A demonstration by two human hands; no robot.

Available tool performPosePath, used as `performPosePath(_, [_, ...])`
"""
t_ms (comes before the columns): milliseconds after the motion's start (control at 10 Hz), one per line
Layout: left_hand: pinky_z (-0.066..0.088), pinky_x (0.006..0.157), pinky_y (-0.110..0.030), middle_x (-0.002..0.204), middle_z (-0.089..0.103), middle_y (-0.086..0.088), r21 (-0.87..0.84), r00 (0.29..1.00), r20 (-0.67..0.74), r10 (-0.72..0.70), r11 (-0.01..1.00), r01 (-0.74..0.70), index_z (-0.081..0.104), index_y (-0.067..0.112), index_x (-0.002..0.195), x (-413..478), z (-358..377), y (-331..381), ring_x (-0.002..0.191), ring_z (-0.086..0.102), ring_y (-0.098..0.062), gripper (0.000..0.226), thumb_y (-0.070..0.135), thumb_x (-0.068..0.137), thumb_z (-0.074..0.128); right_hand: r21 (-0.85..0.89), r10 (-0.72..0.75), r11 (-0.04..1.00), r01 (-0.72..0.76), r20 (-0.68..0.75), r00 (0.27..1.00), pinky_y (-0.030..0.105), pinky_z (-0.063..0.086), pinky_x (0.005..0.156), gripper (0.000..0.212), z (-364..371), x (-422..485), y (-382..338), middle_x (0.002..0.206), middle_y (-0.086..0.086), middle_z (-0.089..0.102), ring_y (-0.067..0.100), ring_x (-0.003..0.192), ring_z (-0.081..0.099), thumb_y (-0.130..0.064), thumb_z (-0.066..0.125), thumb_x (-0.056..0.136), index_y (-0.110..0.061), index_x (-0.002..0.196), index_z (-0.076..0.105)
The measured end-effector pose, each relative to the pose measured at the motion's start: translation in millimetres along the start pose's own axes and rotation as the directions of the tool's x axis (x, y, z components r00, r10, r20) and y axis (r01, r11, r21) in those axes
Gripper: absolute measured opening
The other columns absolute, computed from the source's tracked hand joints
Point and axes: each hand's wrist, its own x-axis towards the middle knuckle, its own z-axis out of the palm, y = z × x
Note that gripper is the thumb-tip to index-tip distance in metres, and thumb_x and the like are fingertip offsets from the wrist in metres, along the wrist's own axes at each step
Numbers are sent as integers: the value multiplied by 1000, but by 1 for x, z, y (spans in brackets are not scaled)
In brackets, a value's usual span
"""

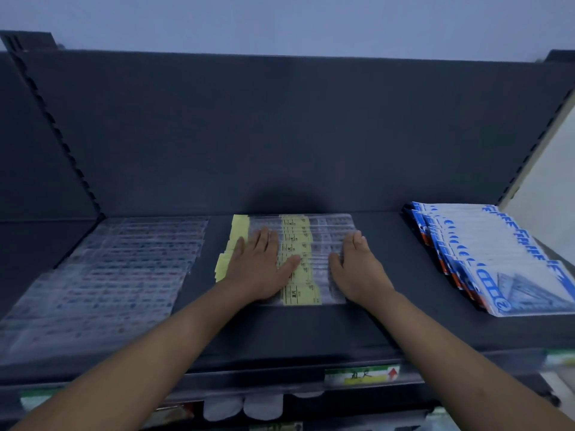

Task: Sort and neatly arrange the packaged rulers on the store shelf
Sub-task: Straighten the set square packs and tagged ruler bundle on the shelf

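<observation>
While both palms lie flat, the left hand (260,265) and right hand (357,266) press straight, relaxed fingers onto the row of clear plastic ruler packets with yellow paper labels (299,259), which lies under and between the fingertips on the dark grey metal shelf (280,334).

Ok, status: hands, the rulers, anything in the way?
Left hand and right hand open, resting on the yellow-label ruler stack. Stack mid-shelf, yellow tabs uneven at its left edge. Clear-pack rulers left, blue packs right, both apart; nothing blocking.
</observation>
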Motion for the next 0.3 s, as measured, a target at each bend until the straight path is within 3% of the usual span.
performPosePath(200, [-9,120,-42,163,-5,-4,33,999,-48,11,999,-9,-2,15,154,-5,-11,6,149,-8,-17,85,70,91,7,0,-37,999,37,11,999,36,9,118,64,-13,-9,8,159,17,0,25,147,2,-41,25,102,-2,150,8])
performPosePath(300, [-2,121,-42,163,6,-5,32,991,-135,1,999,3,6,14,155,-16,-20,14,150,2,-18,81,67,94,11,-100,-119,988,118,-11,993,40,8,118,64,-20,-18,16,159,16,5,26,147,6,-45,22,101,-7,151,11])
